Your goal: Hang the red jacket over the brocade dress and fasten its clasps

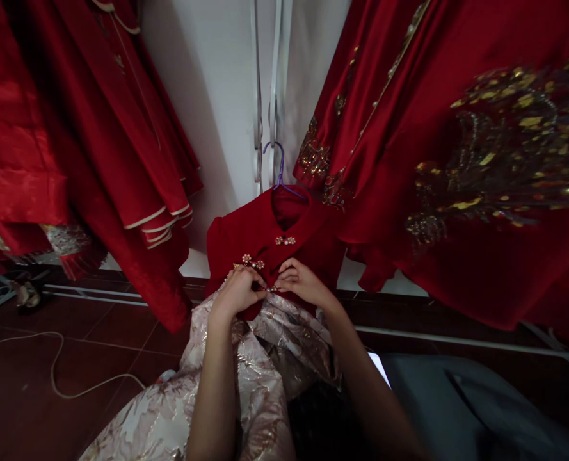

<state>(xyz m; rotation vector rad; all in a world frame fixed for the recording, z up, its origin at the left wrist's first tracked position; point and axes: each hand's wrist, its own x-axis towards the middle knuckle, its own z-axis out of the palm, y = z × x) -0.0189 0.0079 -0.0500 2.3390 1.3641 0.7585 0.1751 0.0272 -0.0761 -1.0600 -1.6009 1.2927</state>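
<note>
A red jacket [239,230] with an open collar hangs on a purple hanger [280,171]. Its lower part meets shiny pale floral fabric [265,378]. My left hand [240,293] and my right hand [302,283] come together at the jacket's front, fingers closed in a pinch on a small beaded clasp [271,290] between them. Higher up, another beaded clasp [285,241] sits below the collar. A flower-shaped bead ornament [253,262] lies just above my left fingers. My fingertips partly cover the clasp they hold.
Red garments with pale piping [135,166] hang at left. At right hangs a red garment with gold sequins [519,141]. A metal rack [274,77] stands against the wall. A cable [58,371] lies on the tiled floor; a dark grey seat [447,397] and lit screen [379,369] are at lower right.
</note>
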